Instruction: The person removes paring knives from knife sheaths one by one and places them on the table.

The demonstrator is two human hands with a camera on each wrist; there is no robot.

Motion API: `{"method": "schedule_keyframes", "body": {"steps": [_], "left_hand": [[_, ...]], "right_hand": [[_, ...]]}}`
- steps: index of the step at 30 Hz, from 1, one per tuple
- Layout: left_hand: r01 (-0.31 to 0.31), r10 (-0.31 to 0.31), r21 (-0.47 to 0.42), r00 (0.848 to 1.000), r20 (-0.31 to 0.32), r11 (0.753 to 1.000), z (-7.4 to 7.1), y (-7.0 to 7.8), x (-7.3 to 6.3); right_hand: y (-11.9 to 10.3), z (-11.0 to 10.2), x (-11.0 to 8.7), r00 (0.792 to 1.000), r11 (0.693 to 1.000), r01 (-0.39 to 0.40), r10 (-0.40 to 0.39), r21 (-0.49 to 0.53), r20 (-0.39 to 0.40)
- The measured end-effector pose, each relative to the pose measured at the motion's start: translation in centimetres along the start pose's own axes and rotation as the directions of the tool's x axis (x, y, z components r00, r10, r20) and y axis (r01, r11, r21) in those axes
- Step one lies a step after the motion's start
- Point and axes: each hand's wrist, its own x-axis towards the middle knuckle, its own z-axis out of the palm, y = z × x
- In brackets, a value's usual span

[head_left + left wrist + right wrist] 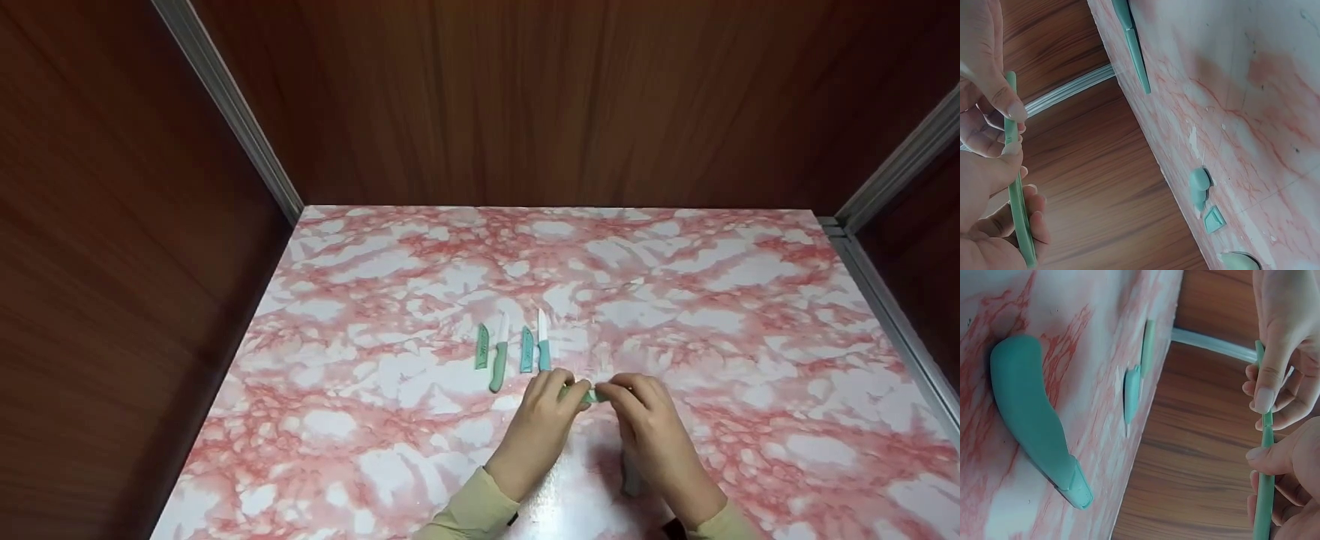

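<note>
Above the table both hands hold a slim green sheathed knife (1264, 495) level between them. My left hand (546, 405) pinches one end and my right hand (651, 420) the other, thumbs close to the seam. Which end is the handle, and whether the sheath is fully on, I cannot tell. Below my right hand lies a teal sheathed knife (1033, 410). Ahead and to the left lie a green sheath (482, 346), a green-handled knife (498, 367), a teal sheath (527, 349) and a teal-handled knife (544, 354), the last two near my left hand.
The table (360, 420) has a red and white marbled top. Dark wood panels (510, 97) stand at its back and sides, with metal strips (232, 112) at the corners. Both bare knife blades point toward the back panel.
</note>
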Motion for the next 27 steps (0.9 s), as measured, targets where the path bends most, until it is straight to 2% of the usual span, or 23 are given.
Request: {"method": "schedule_keyframes", "body": {"steps": [11,21,27], "left_hand": [[-0.009,0.009,0.009,0.999,-0.051,1.000,-0.04,-0.05,-0.02],[-0.013,0.013,0.012,0.999,-0.037,1.000,-0.12,-0.20,-0.06],[-0.013,0.013,-0.016,1.000,-0.020,1.000,-0.19,-0.27,-0.20]], "right_hand": [[0.07,-0.09,-0.09,1.000,0.999,-0.021,0.021,-0.027,0.002],[0.15,-0.14,-0.19,1.000,1.000,-0.010,0.010,-0.026,-0.001],[0.07,-0.05,-0.17,1.000,0.999,-0.009,0.008,-0.034,-0.012]]}}
